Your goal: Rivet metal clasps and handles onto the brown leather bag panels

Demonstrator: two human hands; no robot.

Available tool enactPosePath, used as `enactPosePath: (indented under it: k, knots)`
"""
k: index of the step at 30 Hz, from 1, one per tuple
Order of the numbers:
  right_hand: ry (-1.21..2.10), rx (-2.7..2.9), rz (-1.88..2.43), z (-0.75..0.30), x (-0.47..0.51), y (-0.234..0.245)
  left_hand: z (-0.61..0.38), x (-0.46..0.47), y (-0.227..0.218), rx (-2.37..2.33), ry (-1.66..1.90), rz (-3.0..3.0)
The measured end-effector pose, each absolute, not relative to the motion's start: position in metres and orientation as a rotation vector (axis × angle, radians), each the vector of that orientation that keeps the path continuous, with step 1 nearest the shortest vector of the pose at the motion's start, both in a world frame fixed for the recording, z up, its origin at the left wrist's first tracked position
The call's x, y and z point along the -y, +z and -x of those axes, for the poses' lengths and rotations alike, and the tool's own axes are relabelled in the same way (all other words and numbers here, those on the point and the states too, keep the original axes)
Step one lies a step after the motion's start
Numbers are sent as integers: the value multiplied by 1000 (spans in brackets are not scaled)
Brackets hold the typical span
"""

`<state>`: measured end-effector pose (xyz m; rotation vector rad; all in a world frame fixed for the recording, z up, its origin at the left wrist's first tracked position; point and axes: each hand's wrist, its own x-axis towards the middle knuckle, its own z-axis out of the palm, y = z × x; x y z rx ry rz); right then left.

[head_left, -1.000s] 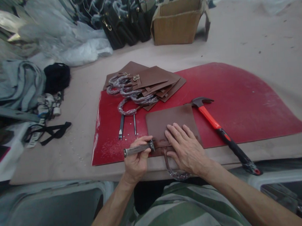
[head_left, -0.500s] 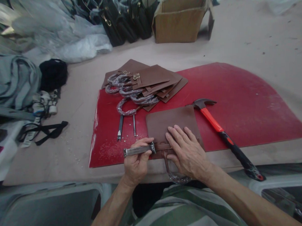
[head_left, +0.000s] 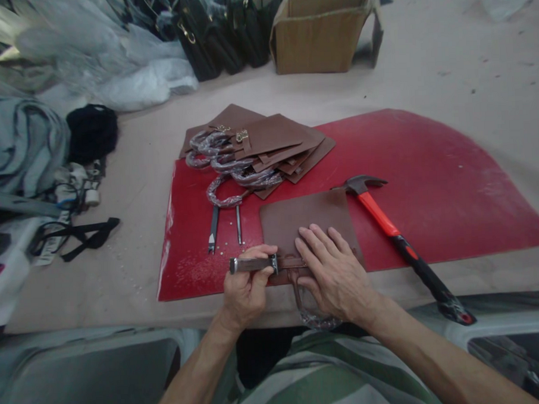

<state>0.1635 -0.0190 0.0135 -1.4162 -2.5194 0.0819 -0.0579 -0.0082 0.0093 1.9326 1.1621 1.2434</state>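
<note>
My left hand [head_left: 247, 289] is closed around a metal punch [head_left: 254, 264], whose wide end meets the left side of a brown leather panel [head_left: 306, 215]. Flat on that panel lies my right hand [head_left: 333, 273], fingers spread, pressing near a narrow leather strap [head_left: 291, 262]. A plastic-wrapped handle [head_left: 317, 319] is joined to the panel and hangs past the table's front edge. To the right, a claw hammer [head_left: 396, 238] with an orange and black grip rests with its head by the panel's upper corner.
A red mat [head_left: 429, 183] lies under the work. Behind are stacked brown panels [head_left: 275, 136] with wrapped handles. Left of the work lie a forked tool [head_left: 213, 228] and a thin rod [head_left: 239, 224]. A cardboard box [head_left: 318, 42] and black bags [head_left: 200, 50] stand at the back.
The outer end of the punch has swung a little to the right and up, so it looks shorter and more upright. My right hand stays in place on the panel.
</note>
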Motion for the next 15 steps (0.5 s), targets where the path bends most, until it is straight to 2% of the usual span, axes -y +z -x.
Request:
enactPosePath:
  k: [15]
  knots:
    - [113,2524,1424,-163,19,13,59,8,5,-1246,1254,-1776]
